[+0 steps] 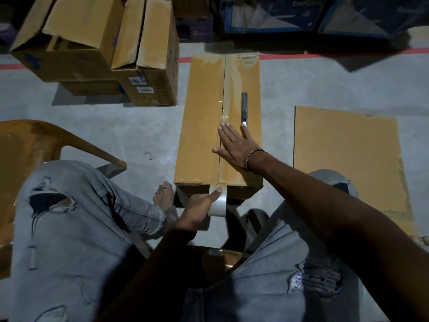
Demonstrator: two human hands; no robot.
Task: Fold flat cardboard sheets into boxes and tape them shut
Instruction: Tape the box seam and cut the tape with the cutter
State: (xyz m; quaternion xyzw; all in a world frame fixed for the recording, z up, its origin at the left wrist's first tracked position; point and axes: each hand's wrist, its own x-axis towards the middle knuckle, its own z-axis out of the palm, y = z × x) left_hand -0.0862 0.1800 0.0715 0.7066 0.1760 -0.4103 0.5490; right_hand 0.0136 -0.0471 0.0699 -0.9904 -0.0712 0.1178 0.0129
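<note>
Down by the person's knees, the left hand [199,205] is gripping the tape roll [218,205] against the near end of the box [202,126], thumb lying over the strip where it is turning the corner, likely so the tape is staying taut and anchored. Just beyond, the right hand [234,145] is lying flat with fingers straight and spread, holding nothing, pressing the clear tape down along the centre seam [222,89] so the two top flaps are staying shut. Beside those fingertips a utility knife [244,108] is resting on the lid, seemingly kept within reach for cutting the strip. To the right a flat cardboard sheet [343,154] is waiting on the floor. Further off, finished boxes [144,56] are sitting stacked near the red floor line [14,66].
</note>
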